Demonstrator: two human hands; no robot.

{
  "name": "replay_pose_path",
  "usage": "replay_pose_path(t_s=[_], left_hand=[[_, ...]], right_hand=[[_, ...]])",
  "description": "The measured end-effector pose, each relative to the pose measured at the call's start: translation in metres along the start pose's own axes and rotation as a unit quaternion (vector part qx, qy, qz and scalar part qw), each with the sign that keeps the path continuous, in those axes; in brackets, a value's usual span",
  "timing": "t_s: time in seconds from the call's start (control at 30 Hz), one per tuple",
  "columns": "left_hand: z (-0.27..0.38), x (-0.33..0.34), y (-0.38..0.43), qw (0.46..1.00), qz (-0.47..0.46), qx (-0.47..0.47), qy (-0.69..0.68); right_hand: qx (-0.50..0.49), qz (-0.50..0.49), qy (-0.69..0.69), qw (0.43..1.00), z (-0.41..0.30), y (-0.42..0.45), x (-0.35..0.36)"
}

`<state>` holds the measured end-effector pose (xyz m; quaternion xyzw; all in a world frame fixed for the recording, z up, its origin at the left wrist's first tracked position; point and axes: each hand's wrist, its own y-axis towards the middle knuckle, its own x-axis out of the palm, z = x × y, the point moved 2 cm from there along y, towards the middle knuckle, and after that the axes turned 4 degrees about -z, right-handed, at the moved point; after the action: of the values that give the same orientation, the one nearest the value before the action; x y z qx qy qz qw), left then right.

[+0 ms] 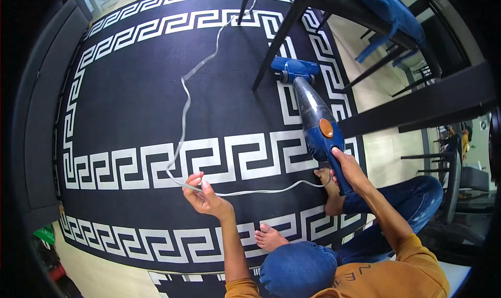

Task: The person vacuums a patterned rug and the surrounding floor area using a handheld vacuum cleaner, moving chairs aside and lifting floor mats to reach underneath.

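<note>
My right hand (348, 169) is wrapped around the handle of a blue handheld vacuum cleaner (315, 112) with a clear dust chamber and an orange button. Its wide blue floor nozzle (295, 67) rests on the rug near a chair leg. A pale power cord (184, 114) winds from the far edge of the rug to my left hand (205, 196). There it passes through my loosely curled fingers, then runs across to the vacuum's handle. Beneath everything lies a black rug (137, 98) with a white Greek key border.
A dark chair (282, 40) with thin legs stands just beyond the nozzle, with blue denim cloth (387, 8) over it. A thick dark beam (419, 106) juts in from the right. At left is a dark upholstered sofa (43, 110). My bare feet (270, 237) are on the rug.
</note>
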<state>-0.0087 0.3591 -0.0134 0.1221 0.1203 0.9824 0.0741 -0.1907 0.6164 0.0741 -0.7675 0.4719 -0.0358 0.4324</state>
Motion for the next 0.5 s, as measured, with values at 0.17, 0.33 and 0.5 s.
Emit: replay_pose_path(t_s=[0.17,0.33,0.5], left_hand=[[-0.076,-0.036,0.009,0.991,-0.006,-0.098,0.094],[-0.112,-0.023,0.007,0.982,-0.075,-0.089,0.152],[-0.139,0.002,-0.008,0.938,-0.172,-0.009,0.301]], right_hand=[[0.011,-0.042,-0.026,0.999,-0.015,0.008,0.029],[-0.045,-0.047,0.026,0.998,-0.078,0.124,0.042],[-0.063,-0.047,0.093,0.993,-0.126,0.198,0.021]])
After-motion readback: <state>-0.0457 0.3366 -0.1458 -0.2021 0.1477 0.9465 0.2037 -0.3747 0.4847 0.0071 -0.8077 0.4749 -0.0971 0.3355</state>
